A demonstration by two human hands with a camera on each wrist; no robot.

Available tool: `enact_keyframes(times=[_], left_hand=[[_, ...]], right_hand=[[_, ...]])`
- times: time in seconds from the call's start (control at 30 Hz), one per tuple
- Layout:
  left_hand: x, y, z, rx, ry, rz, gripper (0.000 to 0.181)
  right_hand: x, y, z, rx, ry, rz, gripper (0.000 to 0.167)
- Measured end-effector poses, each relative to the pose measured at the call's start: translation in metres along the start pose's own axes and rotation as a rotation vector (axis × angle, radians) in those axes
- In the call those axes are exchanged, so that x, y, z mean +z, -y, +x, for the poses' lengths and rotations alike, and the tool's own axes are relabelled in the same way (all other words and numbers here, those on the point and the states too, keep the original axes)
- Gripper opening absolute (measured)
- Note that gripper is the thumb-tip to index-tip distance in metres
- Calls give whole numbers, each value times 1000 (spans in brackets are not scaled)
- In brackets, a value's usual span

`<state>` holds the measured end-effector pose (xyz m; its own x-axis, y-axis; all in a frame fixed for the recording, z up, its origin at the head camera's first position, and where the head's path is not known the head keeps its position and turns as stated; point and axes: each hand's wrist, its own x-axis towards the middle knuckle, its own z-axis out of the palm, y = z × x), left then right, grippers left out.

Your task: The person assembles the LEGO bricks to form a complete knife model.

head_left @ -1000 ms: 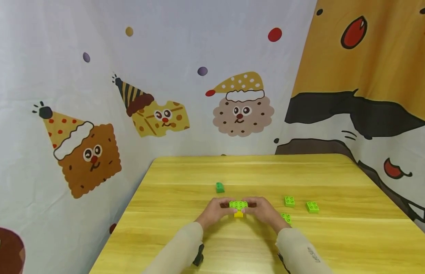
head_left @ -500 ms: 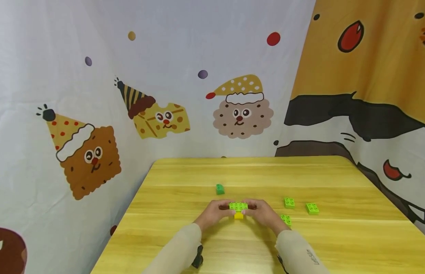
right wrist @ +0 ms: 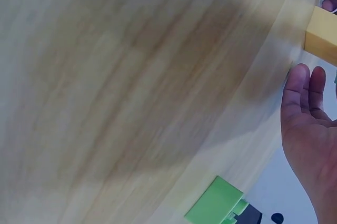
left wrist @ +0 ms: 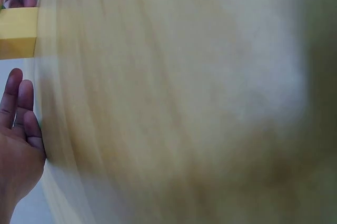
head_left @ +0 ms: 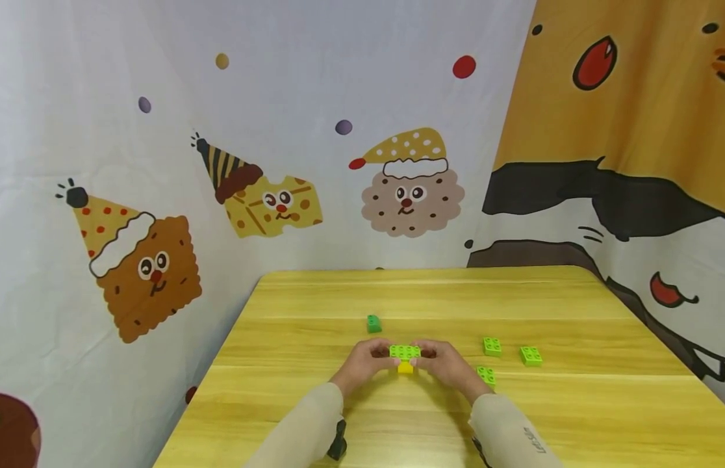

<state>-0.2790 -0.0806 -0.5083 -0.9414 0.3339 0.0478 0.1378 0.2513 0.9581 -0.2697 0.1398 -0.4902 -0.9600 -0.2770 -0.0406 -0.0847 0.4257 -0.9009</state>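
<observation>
Near the middle of the table, a lime green toy building brick with several studs sits on top of a yellow building brick. From the left side, my left hand pinches the lime green brick's end between thumb and fingers. My right hand pinches the opposite end in the same way. Both wrist views show the yellow brick between the two hands, its studs hidden. Lower fingers of the left hand and the right hand extend beside it without gripping it.
A dark green brick with a curved side lies beyond the left hand. Three lime green square bricks lie to the right: one beside the right forearm, a farther brick and a rightmost brick. A printed cloth hangs behind the wooden table.
The head view has shifted slightly. Both hands keep their pinch on the lime green brick, and the loose bricks stay where they were.
</observation>
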Motion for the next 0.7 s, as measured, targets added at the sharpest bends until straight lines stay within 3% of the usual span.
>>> enact_keyframes(times=[0.37,0.7], left_hand=[[-1,1,0,-39,9,-36,34],[0,1,1,-50,-6,-33,44]], right_hand=[[-5,-1,-1,8,-19,-83,51],[-35,2,-4,-9,-95,-95,49]])
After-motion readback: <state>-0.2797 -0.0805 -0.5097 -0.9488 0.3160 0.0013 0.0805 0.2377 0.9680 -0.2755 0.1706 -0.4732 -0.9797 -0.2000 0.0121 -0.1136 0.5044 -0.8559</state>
